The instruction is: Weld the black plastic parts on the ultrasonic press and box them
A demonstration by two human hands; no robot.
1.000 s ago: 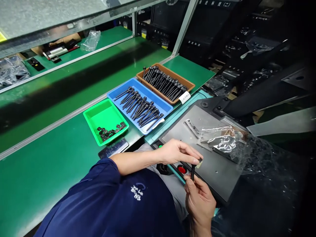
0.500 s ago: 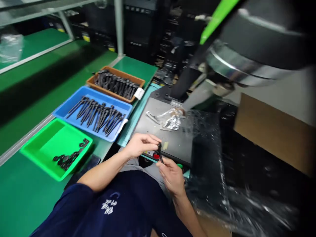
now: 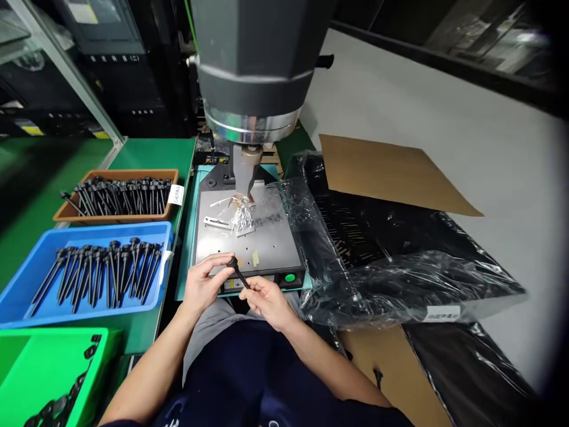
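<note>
One large machine head [image 3: 255,65] is located above and beyond the fingers of the left hand [image 3: 200,289] and the right hand [image 3: 269,303]. A green desk [image 3: 151,154] extends to the left of the fingers. A plastic-wrapped black item [image 3: 400,243] lies to their right, with a cardboard sheet [image 3: 395,175] over its far part. A metal plate [image 3: 267,252] is positioned beyond the fingers, beneath the machine head. Left of the fingers, a blue tray [image 3: 149,230] holds a row of black rods [image 3: 113,276]; a green bin [image 3: 18,370], nearer the wearer, contains small black parts [image 3: 53,409]; a brown tray [image 3: 111,219], farther away, holds more rods. A green button [image 3: 290,277] is located just right of and beyond the right fingers. The black headed rod [image 3: 240,276] is tilted between both hands: the left fingers pinch its head; the right fingers pinch its shaft near the lower end.
</note>
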